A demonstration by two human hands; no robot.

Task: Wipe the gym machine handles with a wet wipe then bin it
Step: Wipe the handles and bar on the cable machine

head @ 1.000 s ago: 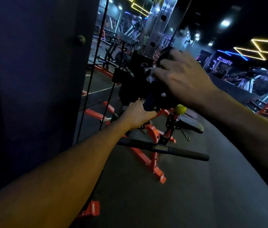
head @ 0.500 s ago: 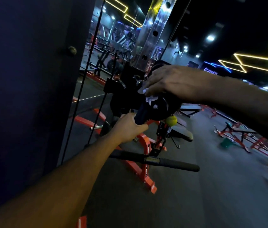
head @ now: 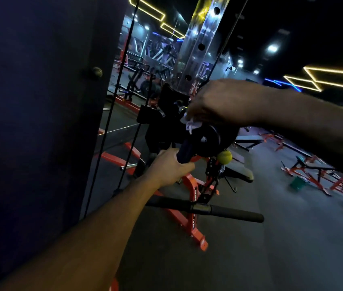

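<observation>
We are looking down at both of our arms reaching toward a cable machine in a dim gym. Our left hand (head: 169, 168) is gripping a dark blue handle (head: 184, 154), fingers and thumb curled round its lower end, just below a black pulley housing (head: 209, 140). Our right hand (head: 222, 102) is lying over the top of that housing with its fingers curled down on a white wet wipe (head: 190, 124), a crumpled edge of which is showing beneath the fingertips, against the upper left of the housing. So the wipe is sitting at the top of the pulley assembly, just above the blue handle, pinned under our right hand.

A yellow ball stopper (head: 224, 157) is hanging just below the housing on its right side. Under it, a black straight bar attachment (head: 219, 210) is hanging level, well below our left hand. An orange steel frame (head: 194, 219) is standing on the dark rubber floor (head: 271, 248) behind the bar. A perforated chrome upright (head: 203, 38) is rising behind the housing, with black cables (head: 111, 110) running beside the dark panel (head: 29, 101) on the left. Further right, orange benches (head: 317, 171) and a small green box (head: 297, 182) are standing on the floor. Yellow light strips (head: 324, 78) are glowing overhead.
</observation>
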